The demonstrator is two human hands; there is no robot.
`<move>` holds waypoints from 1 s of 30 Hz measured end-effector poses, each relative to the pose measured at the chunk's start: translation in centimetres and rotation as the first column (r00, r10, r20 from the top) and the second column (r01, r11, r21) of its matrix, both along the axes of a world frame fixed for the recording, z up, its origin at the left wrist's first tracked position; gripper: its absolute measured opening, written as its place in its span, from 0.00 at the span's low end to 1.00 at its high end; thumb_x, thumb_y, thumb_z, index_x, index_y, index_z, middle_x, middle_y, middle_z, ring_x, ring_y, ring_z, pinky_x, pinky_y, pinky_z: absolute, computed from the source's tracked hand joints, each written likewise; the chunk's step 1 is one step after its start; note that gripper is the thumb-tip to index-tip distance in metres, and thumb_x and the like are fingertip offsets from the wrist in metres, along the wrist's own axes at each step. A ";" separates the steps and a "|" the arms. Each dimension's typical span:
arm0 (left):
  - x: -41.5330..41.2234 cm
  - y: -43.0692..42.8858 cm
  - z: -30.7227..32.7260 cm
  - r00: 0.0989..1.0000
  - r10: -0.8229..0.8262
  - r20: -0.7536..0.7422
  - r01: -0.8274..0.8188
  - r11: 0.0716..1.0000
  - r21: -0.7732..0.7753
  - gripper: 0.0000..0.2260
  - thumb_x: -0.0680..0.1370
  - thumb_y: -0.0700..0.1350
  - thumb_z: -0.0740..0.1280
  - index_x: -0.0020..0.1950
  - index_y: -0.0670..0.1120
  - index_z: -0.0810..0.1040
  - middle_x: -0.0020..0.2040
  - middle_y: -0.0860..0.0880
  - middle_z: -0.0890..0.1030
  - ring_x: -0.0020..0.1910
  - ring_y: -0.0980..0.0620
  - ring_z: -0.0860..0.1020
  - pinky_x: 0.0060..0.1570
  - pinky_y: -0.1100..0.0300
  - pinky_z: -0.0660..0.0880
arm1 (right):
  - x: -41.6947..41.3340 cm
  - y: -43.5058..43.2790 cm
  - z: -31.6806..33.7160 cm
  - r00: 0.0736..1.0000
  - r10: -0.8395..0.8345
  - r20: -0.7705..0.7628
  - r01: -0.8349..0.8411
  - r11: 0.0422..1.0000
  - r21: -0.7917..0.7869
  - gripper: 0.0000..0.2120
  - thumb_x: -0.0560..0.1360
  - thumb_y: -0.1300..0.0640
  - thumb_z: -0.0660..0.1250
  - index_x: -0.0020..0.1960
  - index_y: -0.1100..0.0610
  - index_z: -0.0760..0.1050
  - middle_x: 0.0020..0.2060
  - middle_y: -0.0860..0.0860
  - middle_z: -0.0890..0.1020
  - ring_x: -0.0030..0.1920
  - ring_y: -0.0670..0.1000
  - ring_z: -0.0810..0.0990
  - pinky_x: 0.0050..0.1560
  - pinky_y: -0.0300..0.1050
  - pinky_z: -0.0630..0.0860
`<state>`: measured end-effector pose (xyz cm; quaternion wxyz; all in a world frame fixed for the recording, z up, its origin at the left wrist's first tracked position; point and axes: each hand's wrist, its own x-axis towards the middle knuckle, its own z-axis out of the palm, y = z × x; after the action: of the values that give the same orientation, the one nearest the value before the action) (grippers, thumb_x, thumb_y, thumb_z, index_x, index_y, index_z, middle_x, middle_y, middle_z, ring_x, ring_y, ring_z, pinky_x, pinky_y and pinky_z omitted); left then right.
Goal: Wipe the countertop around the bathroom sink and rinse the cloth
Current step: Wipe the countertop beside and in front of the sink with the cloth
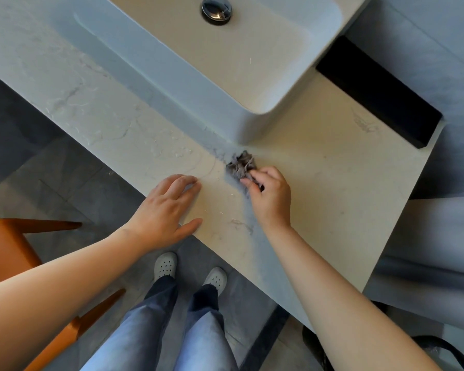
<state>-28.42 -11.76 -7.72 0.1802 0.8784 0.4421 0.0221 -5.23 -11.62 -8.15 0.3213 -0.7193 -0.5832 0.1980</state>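
The right grip (272, 196) pinches a crumpled grey cloth (241, 164) on the pale marble surface (319, 188); the left grip (166, 207), just beside, lies flat with straight fingers.

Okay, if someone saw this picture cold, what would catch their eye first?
The right hand grips a crumpled grey cloth on the pale countertop, just off the near corner of the white sink. The left hand rests flat near the countertop's edge beside it. An orange chair stands out at the lower left.

right hand (271, 195) gripping crumpled cloth (241, 165), seemingly damp countertop (319, 183)
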 end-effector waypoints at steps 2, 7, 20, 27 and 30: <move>-0.1 0.0 -0.1 1.000 -0.008 0.002 0.008 1.000 0.004 0.31 0.74 0.60 0.60 0.69 0.40 0.70 0.65 0.43 0.71 0.66 0.42 0.68 0.65 0.48 0.68 | -0.3 -1.1 0.3 0.996 0.086 -0.032 -0.087 0.995 -0.039 0.08 0.69 0.59 0.73 0.47 0.61 0.83 0.39 0.49 0.77 0.39 0.52 0.77 0.38 0.40 0.71; -0.2 0.1 -0.1 1.000 -0.017 0.014 0.017 1.000 0.006 0.31 0.74 0.60 0.60 0.69 0.40 0.71 0.65 0.43 0.72 0.66 0.42 0.68 0.65 0.48 0.68 | 1.8 0.1 2.3 0.988 -0.140 -0.064 0.146 0.986 0.086 0.07 0.70 0.61 0.73 0.46 0.63 0.82 0.39 0.49 0.75 0.36 0.43 0.73 0.38 0.30 0.67; -0.4 0.1 -0.4 0.999 -0.021 0.031 0.021 1.000 -0.010 0.32 0.73 0.61 0.62 0.70 0.40 0.70 0.67 0.44 0.71 0.67 0.42 0.67 0.65 0.46 0.68 | 0.9 4.8 -0.7 0.970 -0.220 0.104 0.211 0.973 0.092 0.07 0.73 0.56 0.69 0.49 0.58 0.81 0.49 0.52 0.80 0.50 0.53 0.74 0.43 0.42 0.69; -0.8 0.4 -0.3 0.998 -0.058 0.006 0.059 0.998 -0.007 0.32 0.73 0.61 0.61 0.70 0.41 0.69 0.67 0.44 0.70 0.67 0.42 0.67 0.66 0.47 0.67 | 0.6 3.8 -0.6 0.985 -0.111 0.130 0.101 0.991 0.084 0.09 0.72 0.57 0.71 0.49 0.61 0.81 0.49 0.54 0.81 0.50 0.56 0.76 0.45 0.40 0.68; -0.9 0.5 -0.4 0.997 -0.071 0.009 0.071 0.997 -0.008 0.32 0.73 0.61 0.62 0.70 0.41 0.69 0.67 0.44 0.70 0.67 0.42 0.67 0.66 0.47 0.67 | 0.2 3.4 -0.5 0.987 -0.081 0.137 0.070 0.994 0.085 0.09 0.71 0.57 0.71 0.48 0.61 0.82 0.48 0.54 0.82 0.49 0.56 0.77 0.46 0.41 0.70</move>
<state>-29.28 -11.22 -8.07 0.1863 0.8928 0.4099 0.0176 -5.00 -8.20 -8.64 0.3153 -0.7396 -0.5841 0.1111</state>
